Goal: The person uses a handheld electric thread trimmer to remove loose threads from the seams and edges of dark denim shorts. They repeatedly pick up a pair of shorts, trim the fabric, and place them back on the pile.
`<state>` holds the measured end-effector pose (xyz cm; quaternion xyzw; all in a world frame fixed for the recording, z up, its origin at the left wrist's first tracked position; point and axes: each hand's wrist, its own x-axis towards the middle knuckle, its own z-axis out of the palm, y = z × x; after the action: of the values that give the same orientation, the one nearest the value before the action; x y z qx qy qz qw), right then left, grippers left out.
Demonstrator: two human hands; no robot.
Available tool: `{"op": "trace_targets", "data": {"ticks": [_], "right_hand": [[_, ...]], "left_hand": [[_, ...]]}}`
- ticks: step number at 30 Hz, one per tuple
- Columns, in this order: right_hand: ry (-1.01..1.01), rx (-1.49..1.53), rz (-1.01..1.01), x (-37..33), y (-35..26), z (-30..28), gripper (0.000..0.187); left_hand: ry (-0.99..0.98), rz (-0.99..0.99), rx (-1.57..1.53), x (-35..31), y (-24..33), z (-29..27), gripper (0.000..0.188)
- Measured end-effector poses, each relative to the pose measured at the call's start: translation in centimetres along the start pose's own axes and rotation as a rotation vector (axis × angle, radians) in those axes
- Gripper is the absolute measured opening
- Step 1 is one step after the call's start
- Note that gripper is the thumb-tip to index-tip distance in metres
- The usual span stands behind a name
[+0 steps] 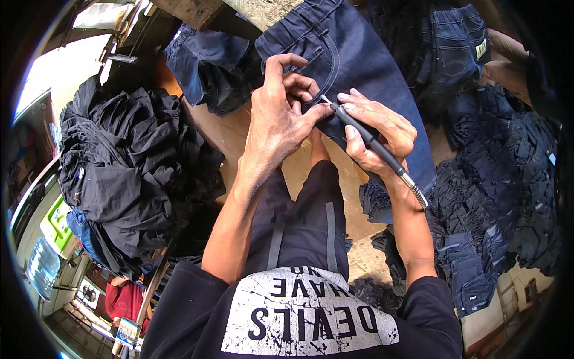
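Dark blue jeans (373, 72) with an elastic waist and a curved, stitched pocket are spread at the top centre. My left hand (278, 107) is on them by the pocket, fingers bent, its thumb and fingers pinching at the pocket edge. What exactly lies in that pinch is too small to tell. My right hand (382, 128) is closed round a slim black pen-shaped tool (372, 140), which has a coiled metal spring at its rear end. The tool's thin tip meets the left thumb's end at the cloth.
A large heap of black garments (128, 173) rises on the left. Folded dark jeans (206, 66) lie beyond it. Piles of dark denim (478, 197) fill the right side. Another person's bare limb (505, 60) shows beside small jeans (457, 45). Someone in red (125, 299) is at lower left.
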<state>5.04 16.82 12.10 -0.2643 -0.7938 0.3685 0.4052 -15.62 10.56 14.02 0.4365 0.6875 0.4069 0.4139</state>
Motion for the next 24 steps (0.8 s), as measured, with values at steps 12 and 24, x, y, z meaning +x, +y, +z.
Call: {"op": "trace_targets", "data": {"ticks": [12,24], "right_hand": [[-0.027,0.015,0.028,0.1,0.0,0.3,0.026],[-0.026,0.008,0.041,-0.3,0.3,0.1,0.028]], "left_hand": [[-0.069,-0.055,-0.025,0.2,-0.1,-0.6,0.080],[-0.038,-0.058,-0.134,-0.3,-1.0,0.1,0.084]]}}
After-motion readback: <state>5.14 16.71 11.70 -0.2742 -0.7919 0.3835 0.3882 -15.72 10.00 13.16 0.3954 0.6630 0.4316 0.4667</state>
